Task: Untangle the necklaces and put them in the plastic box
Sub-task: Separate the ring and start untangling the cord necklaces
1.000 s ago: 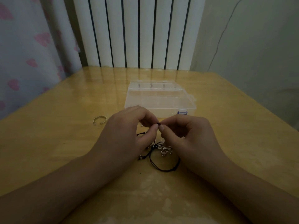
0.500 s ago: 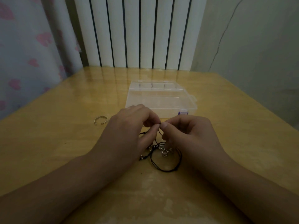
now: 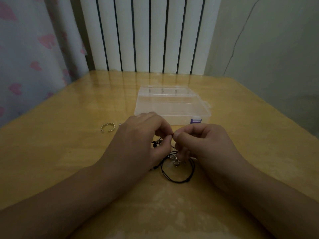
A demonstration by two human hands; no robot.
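Observation:
A tangle of black cord necklaces (image 3: 177,171) with small silver charms lies on the wooden table between my hands. My left hand (image 3: 141,140) and my right hand (image 3: 205,144) meet fingertip to fingertip just above it, each pinching a bit of black cord at the same spot. A loop of cord spreads on the table below the hands. The clear plastic box (image 3: 172,104) with a purple latch sits closed just beyond my hands.
A silver open ring (image 3: 107,128) lies on the table to the left of my left hand. A white radiator stands behind the table, a curtain with pink hearts at the left, a wall at the right.
Both hands stay pinched together on the cord. The cord loop and charms on the table have shifted slightly.

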